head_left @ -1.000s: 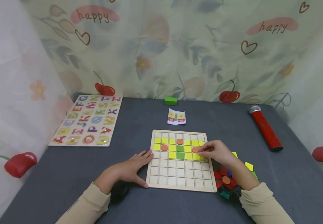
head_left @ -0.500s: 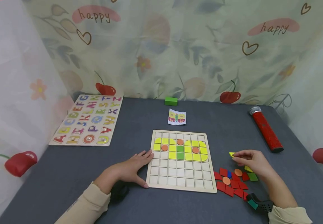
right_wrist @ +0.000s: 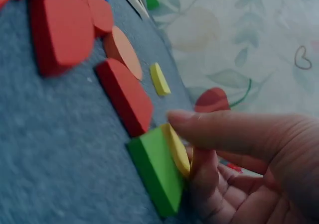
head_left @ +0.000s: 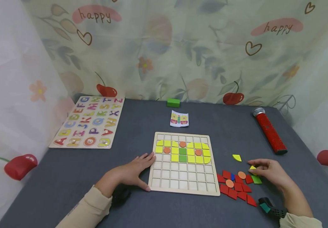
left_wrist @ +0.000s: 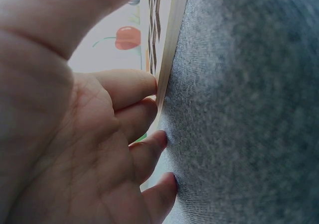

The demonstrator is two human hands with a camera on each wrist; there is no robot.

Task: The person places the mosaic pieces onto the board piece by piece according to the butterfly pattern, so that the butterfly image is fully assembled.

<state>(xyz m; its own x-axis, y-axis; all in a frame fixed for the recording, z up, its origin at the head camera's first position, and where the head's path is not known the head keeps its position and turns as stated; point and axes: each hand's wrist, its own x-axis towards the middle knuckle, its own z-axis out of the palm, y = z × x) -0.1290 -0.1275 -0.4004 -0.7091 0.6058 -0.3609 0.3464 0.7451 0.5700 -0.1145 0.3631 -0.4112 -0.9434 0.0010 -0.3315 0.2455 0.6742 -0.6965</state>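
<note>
My left hand (head_left: 137, 169) rests spread at the left edge of the gridded wooden board (head_left: 178, 190), its fingertips right against the rim (left_wrist: 169, 50) in the left wrist view. Yellow, green and orange tiles fill part of the board's upper rows. Right of the board, my right hand (head_left: 269, 172) has thumb and fingertips around a yellow tile (right_wrist: 179, 152), partly hidden by the fingers in the head view. A green square tile (right_wrist: 158, 171) lies beside that tile. Farther off is a yellow quarter-round tile (head_left: 237, 157).
Several red tiles (head_left: 232, 193), orange discs (head_left: 230, 183) and a blue piece (head_left: 232, 176) lie between board and right hand. Behind the board are a butterfly picture card (head_left: 179, 119) and green block (head_left: 173, 103). An alphabet board (head_left: 85, 123) lies left, a red microphone (head_left: 269, 131) right.
My right hand has left the board's right side, passed the quarter-round yellow tile and moved right and nearer to another yellow tile. A yellow rounded tile sits uncovered on the board. My left hand stays put.
</note>
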